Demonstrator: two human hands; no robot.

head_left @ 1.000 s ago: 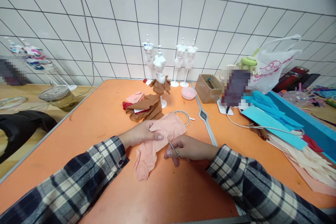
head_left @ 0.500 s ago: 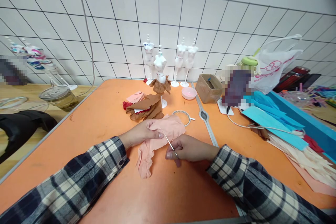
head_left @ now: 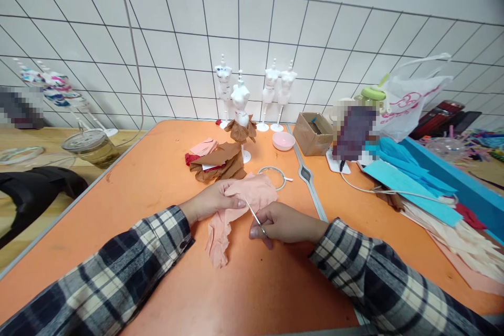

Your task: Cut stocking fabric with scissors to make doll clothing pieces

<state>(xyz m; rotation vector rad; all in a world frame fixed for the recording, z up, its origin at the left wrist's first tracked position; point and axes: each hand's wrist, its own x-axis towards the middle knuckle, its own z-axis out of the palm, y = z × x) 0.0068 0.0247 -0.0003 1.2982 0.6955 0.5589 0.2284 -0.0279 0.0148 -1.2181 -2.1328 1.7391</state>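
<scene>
Thumb and fingers of my left hand [head_left: 216,200] pinch a crinkled peach-pink sheet of crepe paper [head_left: 258,191], whose narrower strip hangs down toward me. My right hand [head_left: 279,222] is closed around the handles of small metal scissors [head_left: 256,219]. The scissors' tips meet the paper close to my left thumb. Just beyond the paper lies a pale ring-shaped cord [head_left: 284,179]. Behind my left hand sits a pile of brown crepe paper [head_left: 224,163]. A white miniature dress form [head_left: 240,97] wearing a brown ruffle stands behind that pile.
Several more white dress forms [head_left: 271,86] stand by the tiled wall. A pink bowl [head_left: 283,140], a cardboard box [head_left: 314,134] and a propped phone [head_left: 355,131] with a cable are at the back right. Blue and cream paper sheets [head_left: 413,189] cover the right side.
Both hands keep nearly the same place on the paper and scissors. The whole view has shifted very slightly.
</scene>
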